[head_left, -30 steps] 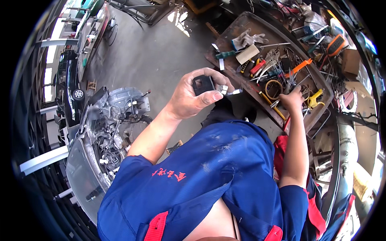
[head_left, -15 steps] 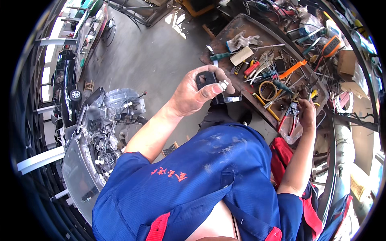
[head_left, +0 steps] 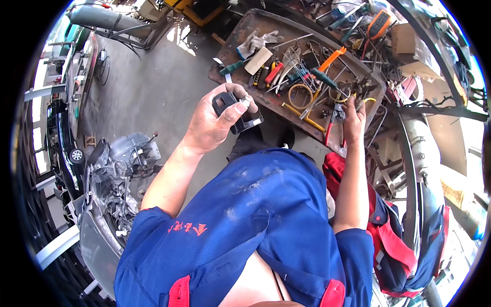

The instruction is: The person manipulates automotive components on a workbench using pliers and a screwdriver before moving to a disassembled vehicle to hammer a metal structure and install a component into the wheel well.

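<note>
In front of my chest my left hand (head_left: pixel 214 115) is closed around a black plastic part (head_left: pixel 221 103) with a square opening near one end. A small white piece (head_left: pixel 246 102) shows at my thumb tip; whether it belongs to the part I cannot tell. At the near right corner of a rusty metal tray (head_left: pixel 284 121), my right hand (head_left: pixel 354 122) has its fingers curled in among the tools. What they pinch is too small to make out. Pliers with red handles (head_left: pixel 330 128) lie just left of that hand.
The tray bears a roll of tape (head_left: pixel 300 96), a work glove (head_left: pixel 255 43), a small cardboard box (head_left: pixel 258 61) and an orange tool (head_left: pixel 332 58). An orange meter (head_left: pixel 379 24) lies beyond it. A partly dismantled car front (head_left: pixel 123 174) stands on the left.
My view has shifted, so the tray and both hands appear further left. The right hand has moved slightly among the tools at the tray's corner. The left hand keeps the black part.
</note>
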`<control>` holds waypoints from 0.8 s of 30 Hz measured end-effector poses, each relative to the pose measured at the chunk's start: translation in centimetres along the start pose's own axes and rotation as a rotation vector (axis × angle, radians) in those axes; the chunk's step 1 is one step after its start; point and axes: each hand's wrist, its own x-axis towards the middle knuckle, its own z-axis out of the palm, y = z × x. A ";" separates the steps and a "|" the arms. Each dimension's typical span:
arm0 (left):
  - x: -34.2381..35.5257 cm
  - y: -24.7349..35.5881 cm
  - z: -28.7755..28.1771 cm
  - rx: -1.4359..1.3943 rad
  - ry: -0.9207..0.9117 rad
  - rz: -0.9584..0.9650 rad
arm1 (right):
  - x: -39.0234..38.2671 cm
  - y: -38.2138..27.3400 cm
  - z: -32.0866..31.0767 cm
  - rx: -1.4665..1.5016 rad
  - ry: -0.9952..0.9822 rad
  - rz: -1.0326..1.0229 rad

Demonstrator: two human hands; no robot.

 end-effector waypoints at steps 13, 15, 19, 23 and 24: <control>0.3 -0.4 0.5 -0.055 -0.028 0.008 | -4.6 -3.8 0.2 0.435 -0.173 -0.029; 0.5 -0.4 0.2 -0.091 -0.071 0.012 | -7.4 -7.0 1.8 0.706 -0.500 0.107; 1.0 -0.1 0.5 -0.093 -0.102 0.119 | -10.8 -10.5 7.0 0.868 -0.880 0.359; 1.0 0.8 0.5 -0.130 -0.101 0.009 | -12.4 -12.1 10.2 0.919 -1.090 0.512; 1.0 0.7 0.5 -0.126 -0.097 0.009 | -12.8 -11.9 10.6 0.898 -1.124 0.484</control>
